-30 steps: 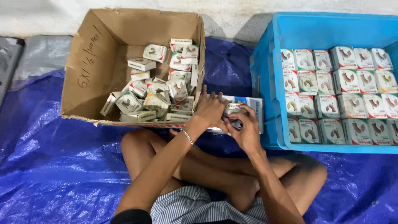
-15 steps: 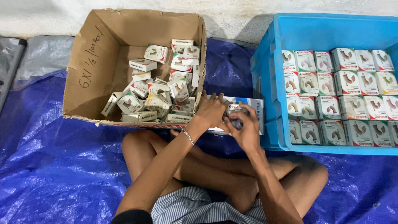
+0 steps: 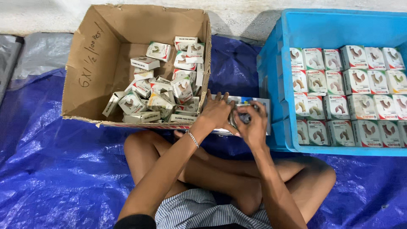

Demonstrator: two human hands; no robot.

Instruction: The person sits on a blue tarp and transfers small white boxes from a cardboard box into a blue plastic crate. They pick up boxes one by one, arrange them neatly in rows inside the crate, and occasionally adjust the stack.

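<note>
Both my hands meet over a flat white carton lying between the two containers. My left hand rests on its left part, fingers spread across it. My right hand is curled around a small grey item just above the carton; what that item is stays unclear. A thin bracelet circles my left wrist. To the left stands a brown cardboard box with several small white-and-green packets heaped loosely inside. To the right a blue plastic crate holds similar packets in neat rows.
I sit cross-legged on a blue tarpaulin, my knees right below the hands. A grey sheet and a pale wall lie behind the containers. The tarpaulin spreads out wrinkled at lower left.
My hands stay at the flat carton, with the fingers shifting slightly around the small item. The view has crept a little closer.
</note>
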